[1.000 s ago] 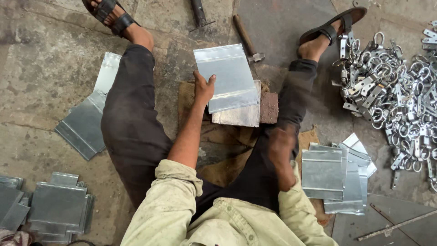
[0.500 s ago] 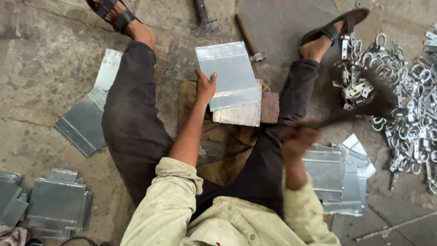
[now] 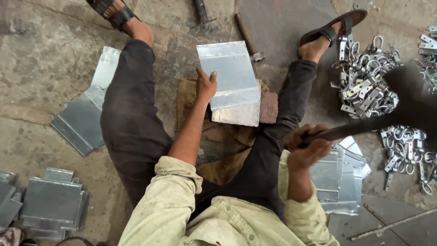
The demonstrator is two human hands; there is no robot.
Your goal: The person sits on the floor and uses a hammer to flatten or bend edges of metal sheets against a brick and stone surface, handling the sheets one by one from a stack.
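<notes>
Head view: metal sheet [image 3: 231, 73] lies flat, long axis pointing away.
</notes>
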